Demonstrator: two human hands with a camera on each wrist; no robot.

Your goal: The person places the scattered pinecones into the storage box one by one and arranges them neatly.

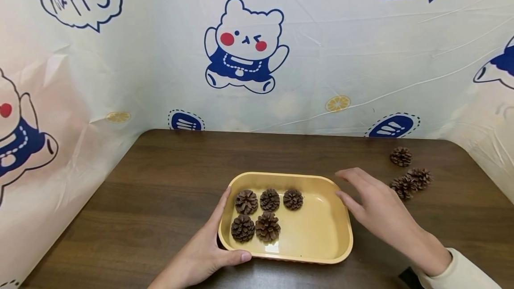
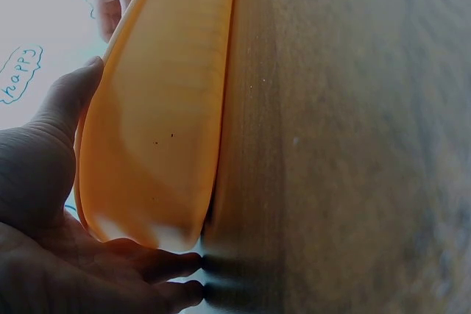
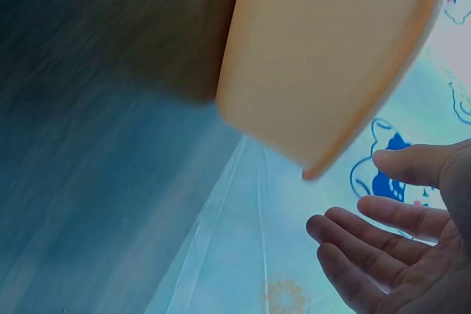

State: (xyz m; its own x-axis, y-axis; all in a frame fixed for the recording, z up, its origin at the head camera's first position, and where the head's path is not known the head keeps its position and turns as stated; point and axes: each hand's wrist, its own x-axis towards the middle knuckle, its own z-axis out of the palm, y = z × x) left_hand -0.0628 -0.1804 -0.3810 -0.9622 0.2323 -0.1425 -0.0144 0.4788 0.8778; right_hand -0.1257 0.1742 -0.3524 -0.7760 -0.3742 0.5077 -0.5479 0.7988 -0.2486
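A yellow rectangular tray (image 1: 317,255) sits on the table with several brown pine cones (image 1: 267,226) inside, gathered in its left and middle part. My left hand (image 1: 202,249) grips the tray's left end, the thumb along the near rim and the fingers at the left side. In the left wrist view that hand (image 2: 51,204) spans the tray's end wall (image 2: 158,108). Just off the tray's right end is my right hand (image 1: 381,211), holding nothing. The right wrist view shows this hand (image 3: 397,240) with fingers spread, apart from the tray (image 3: 324,49).
Three more pine cones lie on the dark wood table (image 1: 168,177) to the right: one farther back (image 1: 400,157), and two side by side, a right one (image 1: 420,177) and a left one (image 1: 403,187) partly behind my right hand. A printed cloth backdrop (image 1: 313,66) borders the table.
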